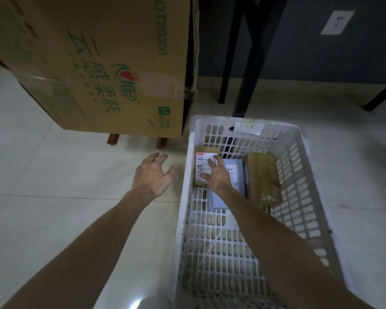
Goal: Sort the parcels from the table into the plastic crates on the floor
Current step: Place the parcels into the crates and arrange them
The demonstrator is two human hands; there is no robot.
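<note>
A white slotted plastic crate (303,197) stands on the tiled floor at the right. Inside it, at the far end, lie a small brown parcel with a white label (204,159), a grey flat parcel (234,172) and a taped brown parcel (263,177). My right hand (216,175) reaches into the crate, fingers spread, lying over the small labelled parcel and the grey one; whether it grips either I cannot tell. My left hand (153,175) hovers open over the floor just left of the crate, holding nothing.
A large cardboard box with green print (112,63) fills the upper left, above two reddish-brown furniture feet (113,139). Dark table legs (243,63) stand behind the crate against a dark wall with a white socket plate (337,22).
</note>
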